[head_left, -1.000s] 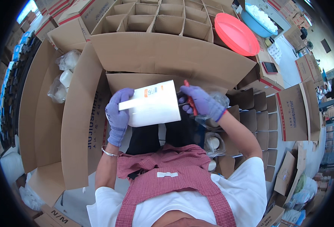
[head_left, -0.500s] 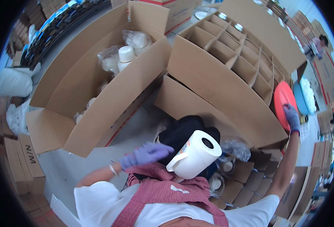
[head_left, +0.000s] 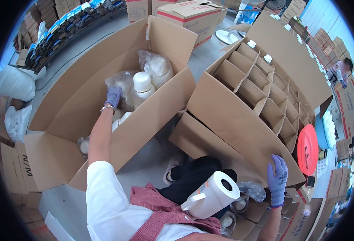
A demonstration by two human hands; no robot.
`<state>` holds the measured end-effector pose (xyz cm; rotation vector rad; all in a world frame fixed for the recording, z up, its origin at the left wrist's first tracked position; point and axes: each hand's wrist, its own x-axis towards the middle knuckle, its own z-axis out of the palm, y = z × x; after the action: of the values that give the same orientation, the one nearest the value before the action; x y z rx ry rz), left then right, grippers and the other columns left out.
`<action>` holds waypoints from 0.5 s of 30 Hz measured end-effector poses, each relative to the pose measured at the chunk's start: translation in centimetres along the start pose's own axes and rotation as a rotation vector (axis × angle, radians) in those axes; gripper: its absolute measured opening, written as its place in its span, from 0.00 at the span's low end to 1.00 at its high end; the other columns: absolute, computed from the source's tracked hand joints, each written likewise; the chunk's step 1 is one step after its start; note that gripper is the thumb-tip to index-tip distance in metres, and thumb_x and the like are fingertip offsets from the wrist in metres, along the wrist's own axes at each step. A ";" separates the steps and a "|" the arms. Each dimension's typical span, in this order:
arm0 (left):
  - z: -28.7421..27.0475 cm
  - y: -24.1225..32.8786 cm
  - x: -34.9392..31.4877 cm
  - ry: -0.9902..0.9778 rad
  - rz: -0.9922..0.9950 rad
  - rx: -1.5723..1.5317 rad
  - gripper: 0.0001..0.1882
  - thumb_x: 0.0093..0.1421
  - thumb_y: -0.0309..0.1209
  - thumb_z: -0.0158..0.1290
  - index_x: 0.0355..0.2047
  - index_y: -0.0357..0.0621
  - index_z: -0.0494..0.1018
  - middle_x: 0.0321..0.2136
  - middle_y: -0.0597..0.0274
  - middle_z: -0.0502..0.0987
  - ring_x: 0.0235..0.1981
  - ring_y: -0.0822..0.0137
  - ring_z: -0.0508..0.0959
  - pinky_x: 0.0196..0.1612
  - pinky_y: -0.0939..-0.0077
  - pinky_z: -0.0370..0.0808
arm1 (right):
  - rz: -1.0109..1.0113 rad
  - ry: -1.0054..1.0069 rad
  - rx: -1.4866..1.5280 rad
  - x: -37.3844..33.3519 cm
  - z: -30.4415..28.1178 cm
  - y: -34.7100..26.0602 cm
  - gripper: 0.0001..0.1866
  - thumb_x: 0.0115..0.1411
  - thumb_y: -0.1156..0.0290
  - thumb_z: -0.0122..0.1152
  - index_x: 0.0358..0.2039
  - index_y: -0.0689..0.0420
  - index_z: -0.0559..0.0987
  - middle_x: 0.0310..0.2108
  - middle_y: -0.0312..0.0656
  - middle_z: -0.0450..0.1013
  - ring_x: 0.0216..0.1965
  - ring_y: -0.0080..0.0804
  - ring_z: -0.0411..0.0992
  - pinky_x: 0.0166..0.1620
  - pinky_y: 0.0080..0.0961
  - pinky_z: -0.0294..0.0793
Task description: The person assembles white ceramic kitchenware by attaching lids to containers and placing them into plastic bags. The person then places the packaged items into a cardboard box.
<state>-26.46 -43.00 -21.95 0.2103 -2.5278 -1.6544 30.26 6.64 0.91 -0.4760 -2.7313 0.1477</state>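
My left hand [head_left: 113, 96], in a purple glove, reaches into the long open carton [head_left: 84, 68] on the left. Its fingers close on a clear plastic bag [head_left: 122, 83], whose contents I cannot make out. Beside that bag stands a white vacuum flask [head_left: 142, 89] with a rounded cap. Another bagged white item [head_left: 157, 69] lies behind it. My right hand [head_left: 278, 176], gloved too, is raised with fingers stretched up beside the near wall of the divided carton [head_left: 241, 116]. Between my arms, a white jug [head_left: 215, 195] with a side handle and dark round opening leans on my lap.
White-capped items stand in some far cells of the cardboard dividers [head_left: 265, 88]. A red basin [head_left: 307, 149] and a blue tub [head_left: 325, 128] with white pieces sit at the right. Lower right is another divided carton [head_left: 251, 211]. A person [head_left: 339, 71] works far right.
My left hand has moved from beside the jug into the left carton, onto a plastic bag. My right hand has left the red basin and come nearer. The view has shifted.
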 end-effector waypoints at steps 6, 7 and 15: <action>-2.1 18.0 -8.7 -0.355 0.281 -0.860 0.09 0.63 0.30 0.55 0.41 0.39 0.77 0.37 0.64 0.77 0.38 0.72 0.77 0.43 0.76 0.75 | -0.128 0.003 0.258 5.0 1.2 -6.7 0.22 0.56 0.73 0.63 0.53 0.60 0.76 0.50 0.50 0.74 0.52 0.48 0.72 0.55 0.38 0.71; -2.6 22.0 -12.1 -0.481 0.333 -0.884 0.08 0.63 0.31 0.55 0.40 0.40 0.77 0.36 0.66 0.77 0.37 0.74 0.76 0.43 0.78 0.74 | -0.177 -0.021 0.349 6.5 1.7 -8.7 0.23 0.56 0.73 0.64 0.53 0.60 0.76 0.51 0.49 0.73 0.52 0.47 0.72 0.54 0.37 0.71; 7.7 33.8 -27.1 -1.286 0.198 -1.041 0.17 0.66 0.35 0.50 0.52 0.41 0.72 0.47 0.58 0.76 0.51 0.64 0.75 0.57 0.66 0.69 | 0.115 -0.346 1.438 14.3 4.7 -18.2 0.24 0.62 0.69 0.60 0.58 0.60 0.70 0.44 0.40 0.74 0.39 0.26 0.75 0.38 0.24 0.79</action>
<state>-2.97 -17.92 5.42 -1.5106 -1.4391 -3.2635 10.36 -5.68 4.24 -0.1424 -2.0787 2.1069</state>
